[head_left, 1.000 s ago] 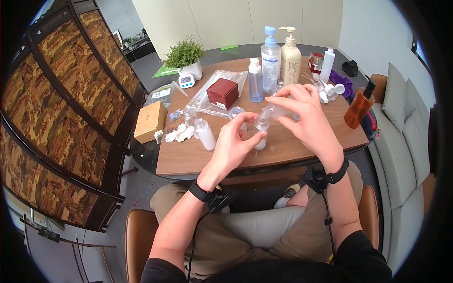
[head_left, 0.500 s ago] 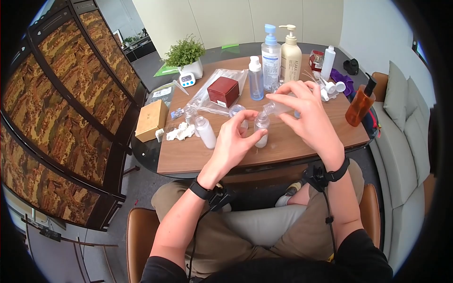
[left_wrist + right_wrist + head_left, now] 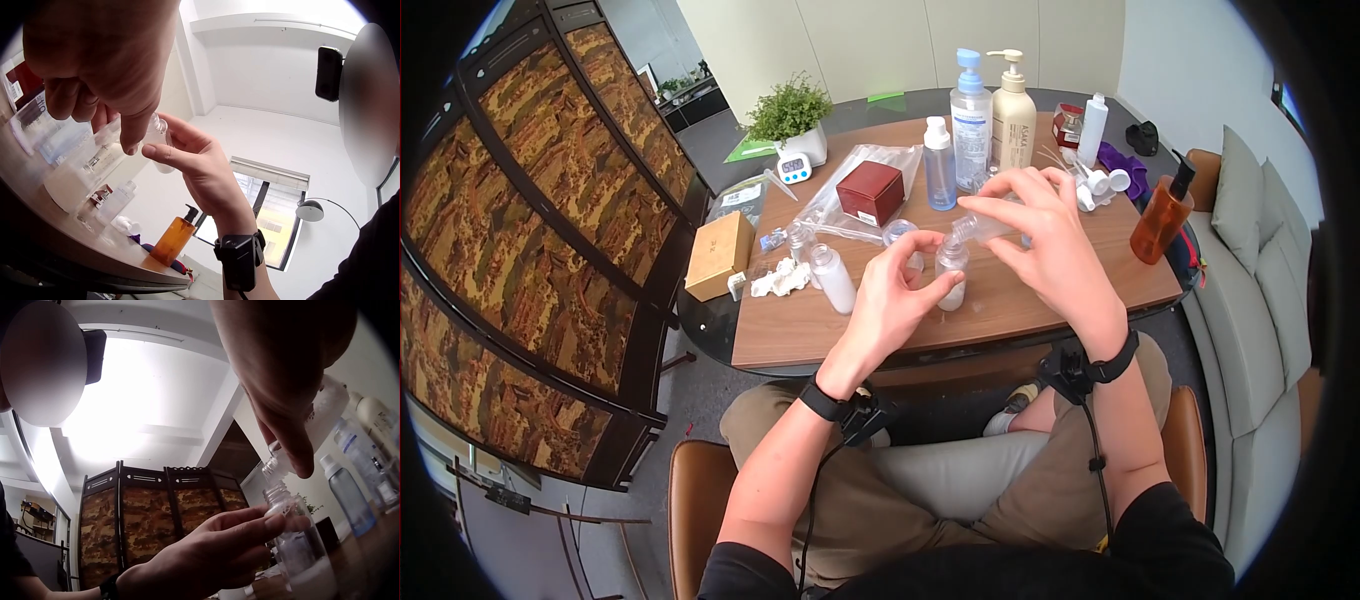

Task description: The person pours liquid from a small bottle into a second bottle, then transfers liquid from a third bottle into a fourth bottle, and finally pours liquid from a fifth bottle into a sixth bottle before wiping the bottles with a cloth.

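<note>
Presently, lower bottle: small clear open-necked plastic bottle (image 3: 950,291), nearly upright at the near part of the brown wood-topped table (image 3: 1020,295); white contents visible in its lower part; full base contact cannot be confirmed.
Left hand: left hand (image 3: 890,305) grips the lower bottle just below the neck; fingers clamped on it, thumb on one side and forefinger on the other.
Upper bottle: translucent frosted plastic bottle (image 3: 326,412), tilted with its open neck down, directly above the mouth of the lower bottle; contact between the two necks cannot be determined.
Right hand: right hand (image 3: 1055,245) holds the upper bottle from above; fingers clamped on its body.
Left of the hands: clear open bottle with white contents (image 3: 834,283), upright; behind it, empty-looking clear bottle (image 3: 800,238); beside these, crumpled white tissue (image 3: 778,280); farther left, tan cardboard box (image 3: 718,258).
Behind the hands: dark red square box (image 3: 871,192) on clear plastic bag (image 3: 828,207); to its right, translucent blue bottle with white cap (image 3: 940,175), clear bottle with blue pump (image 3: 971,125) and cream pump bottle (image 3: 1012,125), all upright.
Right side: amber bottle with black pump (image 3: 1158,225), near the table edge.
</note>
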`<state>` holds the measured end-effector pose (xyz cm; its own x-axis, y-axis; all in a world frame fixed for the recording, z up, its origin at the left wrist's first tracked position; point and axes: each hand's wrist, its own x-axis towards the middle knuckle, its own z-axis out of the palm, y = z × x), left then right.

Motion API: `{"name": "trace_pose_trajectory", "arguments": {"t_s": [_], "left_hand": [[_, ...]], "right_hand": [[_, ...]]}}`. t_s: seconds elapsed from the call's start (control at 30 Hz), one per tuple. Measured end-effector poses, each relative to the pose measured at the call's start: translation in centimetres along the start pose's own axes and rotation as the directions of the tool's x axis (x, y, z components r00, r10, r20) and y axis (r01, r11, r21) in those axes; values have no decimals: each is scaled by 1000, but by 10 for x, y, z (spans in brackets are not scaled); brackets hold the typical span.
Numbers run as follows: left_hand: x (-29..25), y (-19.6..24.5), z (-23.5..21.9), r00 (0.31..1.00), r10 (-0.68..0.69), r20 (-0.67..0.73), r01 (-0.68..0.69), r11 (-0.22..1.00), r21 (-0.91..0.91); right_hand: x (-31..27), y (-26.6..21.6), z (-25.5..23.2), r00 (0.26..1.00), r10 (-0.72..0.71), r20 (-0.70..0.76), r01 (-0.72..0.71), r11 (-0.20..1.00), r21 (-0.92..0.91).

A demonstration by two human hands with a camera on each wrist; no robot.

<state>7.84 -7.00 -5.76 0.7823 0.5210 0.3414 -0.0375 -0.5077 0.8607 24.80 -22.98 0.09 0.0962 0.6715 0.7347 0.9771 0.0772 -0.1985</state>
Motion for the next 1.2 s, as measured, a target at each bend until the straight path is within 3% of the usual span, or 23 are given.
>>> {"name": "trace_pose_trajectory", "arguments": {"t_s": [1.2], "left_hand": [[0,1,0,1000,4,-8,-4,1000,19]], "right_hand": [[1,-4,5,993,-96,-68,85,986,-140]]}}
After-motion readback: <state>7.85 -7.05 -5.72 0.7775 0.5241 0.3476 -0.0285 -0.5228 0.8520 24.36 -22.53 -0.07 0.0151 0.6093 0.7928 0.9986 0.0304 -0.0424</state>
